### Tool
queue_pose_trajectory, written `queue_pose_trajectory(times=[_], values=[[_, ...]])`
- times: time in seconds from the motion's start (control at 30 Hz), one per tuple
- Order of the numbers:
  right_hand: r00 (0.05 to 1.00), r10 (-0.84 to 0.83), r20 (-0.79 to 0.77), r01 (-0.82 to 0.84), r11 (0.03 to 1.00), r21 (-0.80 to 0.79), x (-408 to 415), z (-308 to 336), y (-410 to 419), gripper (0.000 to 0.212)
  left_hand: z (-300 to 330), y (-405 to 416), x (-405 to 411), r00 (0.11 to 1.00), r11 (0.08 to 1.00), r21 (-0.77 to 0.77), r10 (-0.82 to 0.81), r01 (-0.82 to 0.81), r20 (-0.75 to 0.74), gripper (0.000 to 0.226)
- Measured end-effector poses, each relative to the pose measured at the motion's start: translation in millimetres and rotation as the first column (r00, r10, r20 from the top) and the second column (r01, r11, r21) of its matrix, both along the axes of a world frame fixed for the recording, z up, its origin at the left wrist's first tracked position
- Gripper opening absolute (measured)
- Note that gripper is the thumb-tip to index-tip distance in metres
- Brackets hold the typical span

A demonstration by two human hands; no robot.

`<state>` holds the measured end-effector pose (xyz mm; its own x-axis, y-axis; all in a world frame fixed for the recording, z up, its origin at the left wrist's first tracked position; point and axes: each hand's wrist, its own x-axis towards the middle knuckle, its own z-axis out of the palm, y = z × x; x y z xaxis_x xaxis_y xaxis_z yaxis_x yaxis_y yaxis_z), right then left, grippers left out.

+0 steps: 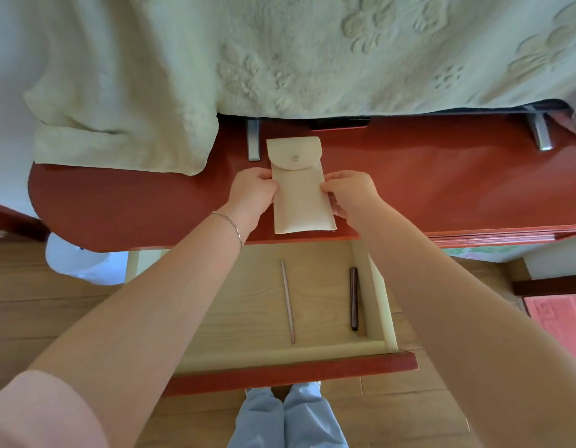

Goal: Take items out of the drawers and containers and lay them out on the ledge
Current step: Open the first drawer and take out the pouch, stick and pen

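A cream fabric pouch (299, 189) with a snap flap lies flat on the red wooden ledge (441, 185). My left hand (251, 195) pinches its left edge and my right hand (348, 195) pinches its right edge. Below the ledge, a pale wooden drawer (247, 305) is pulled out. Inside it lie a thin pinkish pencil (288, 302) and a dark brown pen (354, 299) by the right wall.
A pale green blanket (280, 53) hangs over the bed and covers the ledge's left part. Two metal brackets (253, 140) (540, 132) stand on the ledge behind the pouch. The drawer's red front (296, 373) juts toward my legs. A red mat (558, 324) lies at right.
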<state>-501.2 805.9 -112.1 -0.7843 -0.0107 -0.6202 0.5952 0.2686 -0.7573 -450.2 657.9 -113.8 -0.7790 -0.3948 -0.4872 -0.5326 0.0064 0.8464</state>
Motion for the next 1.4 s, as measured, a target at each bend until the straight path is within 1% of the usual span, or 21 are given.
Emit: queue_pose_trajectory(times=[0.07,0.13,0.23,0.27,0.33,0.4,0.47,0.5,0.53,0.57,0.6,0.67,0.73,0.8,0.9,0.93,1.0,1.07,1.13,1.27,1.4], values=[[0.999,0.020,-0.043,-0.016,0.996,0.087,0,-8,-3,0.017,-5,0,0,1.000,0.999,-0.032,0.003,-0.003,0.000,0.033],[0.993,0.067,-0.102,-0.048,0.982,0.184,2,-12,-4,0.018,-8,5,4,1.000,0.997,-0.071,0.000,-0.002,-0.030,0.036],[0.974,0.138,-0.178,-0.084,0.956,0.281,7,-10,-5,0.024,-4,10,13,0.992,0.968,-0.244,-0.091,0.067,-0.091,0.039],[0.966,0.169,-0.196,-0.102,0.946,0.309,9,-9,-4,0.026,-4,10,17,0.987,0.955,-0.284,-0.121,0.087,-0.103,0.040],[0.943,0.223,-0.246,-0.122,0.922,0.367,16,-2,-1,0.033,-5,9,26,0.984,0.944,-0.316,-0.137,0.094,-0.117,0.041],[0.916,0.230,-0.330,-0.087,0.914,0.396,28,5,7,0.034,-4,12,42,0.977,0.917,-0.396,-0.125,0.048,-0.171,0.036],[0.901,0.195,-0.387,-0.035,0.923,0.383,48,11,21,0.024,-7,18,66,0.953,0.886,-0.465,-0.143,0.002,-0.269,0.023],[0.902,0.186,-0.390,-0.023,0.922,0.386,61,11,29,0.018,-10,22,80,0.943,0.881,-0.473,-0.172,0.017,-0.286,0.018],[0.908,0.186,-0.376,-0.023,0.917,0.399,74,9,38,0.013,-15,28,94,0.939,0.878,-0.474,-0.209,0.059,-0.271,0.016],[0.918,0.194,-0.346,-0.033,0.906,0.421,86,4,47,0.009,-21,33,107,0.941,0.869,-0.479,-0.256,0.124,-0.220,0.018],[0.931,0.209,-0.298,-0.054,0.889,0.455,98,-2,54,0.008,-29,38,117,0.943,0.850,-0.486,-0.302,0.202,-0.138,0.021],[0.949,0.263,-0.177,-0.127,0.826,0.549,115,-18,63,0.014,-50,43,129,0.924,0.786,-0.504,-0.377,0.357,0.067,0.029],[0.939,0.337,-0.064,-0.219,0.733,0.644,124,-34,66,0.021,-69,43,134,0.873,0.722,-0.491,-0.417,0.487,0.251,0.034],[0.903,0.427,0.053,-0.334,0.618,0.712,128,-47,64,0.021,-83,41,133,0.829,0.694,-0.457,-0.422,0.556,0.367,0.036],[0.815,0.544,0.200,-0.464,0.406,0.787,129,-58,58,0.020,-93,42,125,0.781,0.672,-0.420,-0.419,0.610,0.463,0.034],[0.786,0.570,0.239,-0.493,0.343,0.799,128,-61,55,0.026,-95,43,122,0.772,0.669,-0.412,-0.417,0.618,0.480,0.033],[0.747,0.596,0.294,-0.532,0.271,0.802,129,-66,51,0.040,-100,43,115,0.766,0.680,-0.395,-0.407,0.618,0.498,0.037],[0.741,0.595,0.312,-0.546,0.262,0.796,129,-72,49,0.046,-104,42,109,0.759,0.693,-0.373,-0.395,0.616,0.518,0.043],[0.749,0.587,0.308,-0.542,0.274,0.795,130,-78,47,0.047,-107,43,106,0.747,0.698,-0.355,-0.394,0.622,0.535,0.043],[0.761,0.574,0.302,-0.538,0.298,0.789,129,-88,45,0.050,-114,50,107,0.740,0.707,-0.326,-0.411,0.628,0.533,0.029],[0.773,0.560,0.299,-0.539,0.330,0.775,125,-93,43,0.051,-121,53,109,0.756,0.709,-0.349,-0.400,0.613,0.518,0.020]])
